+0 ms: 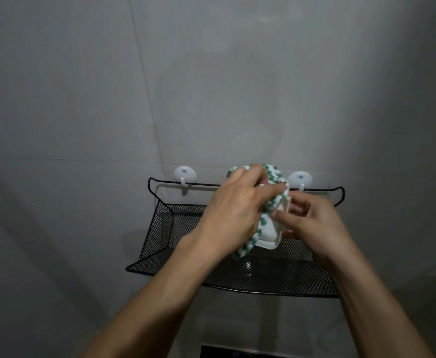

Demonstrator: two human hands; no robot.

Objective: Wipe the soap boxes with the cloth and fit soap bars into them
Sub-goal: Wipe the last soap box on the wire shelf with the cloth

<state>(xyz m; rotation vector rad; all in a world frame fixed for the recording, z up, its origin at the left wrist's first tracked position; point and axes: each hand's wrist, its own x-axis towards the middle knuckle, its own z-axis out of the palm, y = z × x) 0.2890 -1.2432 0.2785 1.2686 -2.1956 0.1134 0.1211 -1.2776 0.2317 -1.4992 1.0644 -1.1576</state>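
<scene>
Wall (pixel 82 99) of grey tile fills the head view from 9 o'clock round to 3 o'clock. At centre hangs a black mesh basket (pixel 160 228), its top wire carried on two white suction hooks: we note the left hook (pixel 185 174) at about 11 o'clock of the basket and the right hook (pixel 300 180) at about 1 o'clock.

Left forearm enters from 7 o'clock. The left hand (pixel 233 210) sits above the basket, fingers curled round a green-and-white cloth (pixel 271 177); we record it as gripping the cloth and pressing it against the soap box. The cloth bunches over the knuckles at 12 o'clock of the hand, and a second fold (pixel 245 248) hangs out below the wrist at 6 o'clock.

Just right of that hand is the white soap box (pixel 270 235), tilted on edge, held over the basket rather than resting on it. Its upper part is covered by cloth; we cannot tell whether a bar is inside.

Right forearm enters from 5 o'clock. The right hand (pixel 312 220) clasps the box from its right side, thumb along the near edge and fingers curled behind. The two hands are close together, both touching the box.

A dark edge (pixel 237 351) shows at 6 o'clock of the frame, too cropped for us to identify.
</scene>
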